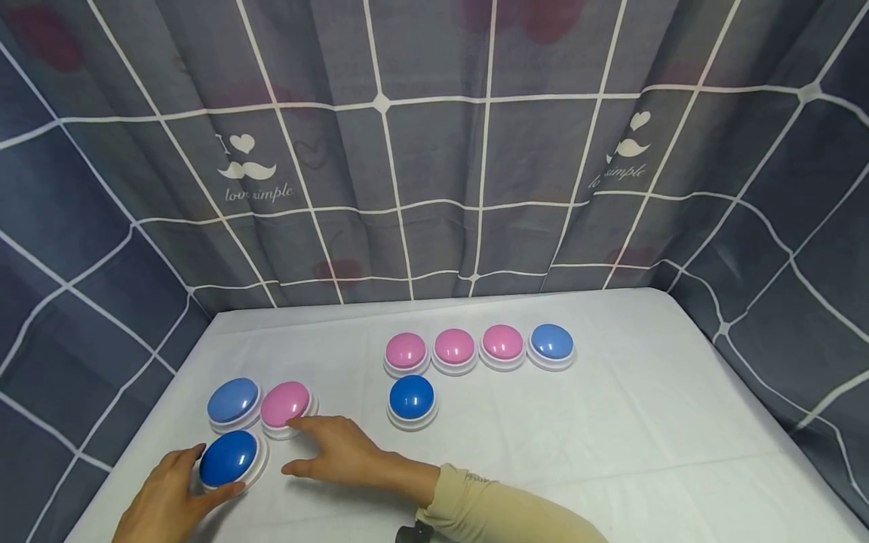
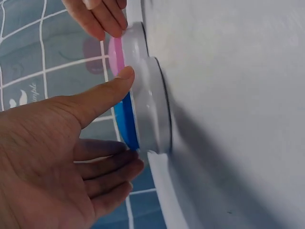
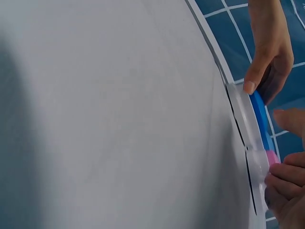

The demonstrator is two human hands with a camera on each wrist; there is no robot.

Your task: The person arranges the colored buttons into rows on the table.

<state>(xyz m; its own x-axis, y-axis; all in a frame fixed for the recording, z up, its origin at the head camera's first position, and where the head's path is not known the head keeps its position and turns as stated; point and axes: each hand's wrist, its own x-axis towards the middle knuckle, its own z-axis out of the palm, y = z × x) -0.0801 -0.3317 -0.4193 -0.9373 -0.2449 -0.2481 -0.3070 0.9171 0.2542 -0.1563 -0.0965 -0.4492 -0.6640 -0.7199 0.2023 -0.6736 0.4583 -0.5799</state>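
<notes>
Left grip (image 2: 57, 150), spread, holds blue button (image 1: 229, 456); loose right grip (image 1: 339, 450) touches pink button (image 1: 284, 402); only head view shows a button row (image 1: 455, 345).

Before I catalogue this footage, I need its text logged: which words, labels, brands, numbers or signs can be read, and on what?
"I", then heart and moustache signs, "love simple": left print on the curtain, head view.
"lo", "simple": right print, same curtain, broken by a fold.
"mple": partial print on the curtain, left wrist view.
Marks on the sleeve: too small to read.
Domed buttons: no lettering visible.
</notes>
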